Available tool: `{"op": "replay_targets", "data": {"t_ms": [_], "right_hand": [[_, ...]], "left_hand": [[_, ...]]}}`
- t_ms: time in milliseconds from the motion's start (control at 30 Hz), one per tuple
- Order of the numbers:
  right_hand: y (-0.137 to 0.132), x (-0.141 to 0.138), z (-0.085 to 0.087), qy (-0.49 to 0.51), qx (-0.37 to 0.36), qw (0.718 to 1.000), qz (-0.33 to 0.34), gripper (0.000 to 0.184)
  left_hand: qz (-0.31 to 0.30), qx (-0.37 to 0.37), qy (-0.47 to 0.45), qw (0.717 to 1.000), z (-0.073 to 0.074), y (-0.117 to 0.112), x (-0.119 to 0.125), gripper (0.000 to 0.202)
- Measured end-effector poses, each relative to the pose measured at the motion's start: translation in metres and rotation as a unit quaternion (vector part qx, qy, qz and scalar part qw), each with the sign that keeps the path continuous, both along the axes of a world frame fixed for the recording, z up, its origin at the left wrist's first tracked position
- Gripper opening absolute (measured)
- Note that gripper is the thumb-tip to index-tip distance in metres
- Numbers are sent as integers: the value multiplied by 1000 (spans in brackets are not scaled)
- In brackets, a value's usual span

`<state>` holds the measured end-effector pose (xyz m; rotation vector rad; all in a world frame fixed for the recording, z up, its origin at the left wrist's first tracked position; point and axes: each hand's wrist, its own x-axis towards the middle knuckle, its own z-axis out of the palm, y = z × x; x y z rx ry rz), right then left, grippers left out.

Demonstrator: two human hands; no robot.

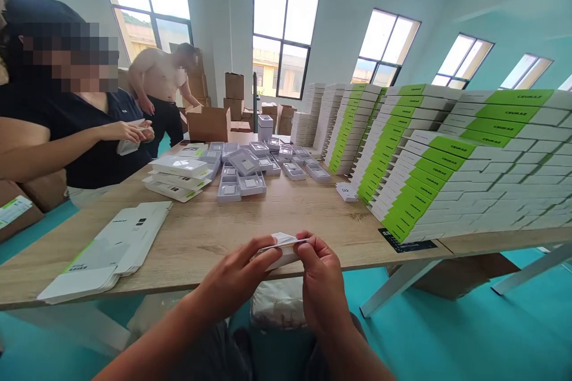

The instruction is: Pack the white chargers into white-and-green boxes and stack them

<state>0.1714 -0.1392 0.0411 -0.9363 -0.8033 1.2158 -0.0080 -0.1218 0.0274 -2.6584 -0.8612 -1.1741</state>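
Both my hands hold one small white flat box just above the near edge of the wooden table. My left hand grips its left side with the fingers curled under and the thumb on top. My right hand pinches its right end with closed fingers. The box is partly hidden by my fingers.
A stack of flat unfolded white cartons lies at the left. Several white trays fill the table's middle. Tall leaning stacks of white-and-green boxes cover the right side. A seated person at the left handles a packet; another person stands by cardboard boxes.
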Motion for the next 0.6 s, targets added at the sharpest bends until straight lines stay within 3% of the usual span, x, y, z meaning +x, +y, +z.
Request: {"op": "replay_targets", "data": {"t_ms": [67,167,267,333,467,600], "right_hand": [[-1,8,-9,-69,96,993,-22,17],[1,26,-19,-219,249,943,-15,16],[6,39,-19,-353,302,885,1,16],[8,40,-17,-389,304,870,-6,15],[5,33,-20,-372,263,888,-53,4],[6,29,-28,-332,234,910,-86,11]], "left_hand": [[1,1,-20,1000,1,-2,1,37],[5,12,-15,1000,1,-5,2,33],[5,32,-11,999,1,-7,3,30],[4,34,-14,999,0,-7,5,30],[-10,15,-22,1000,-4,-7,7,31],[-13,0,-32,999,-7,-4,1,30]]}}
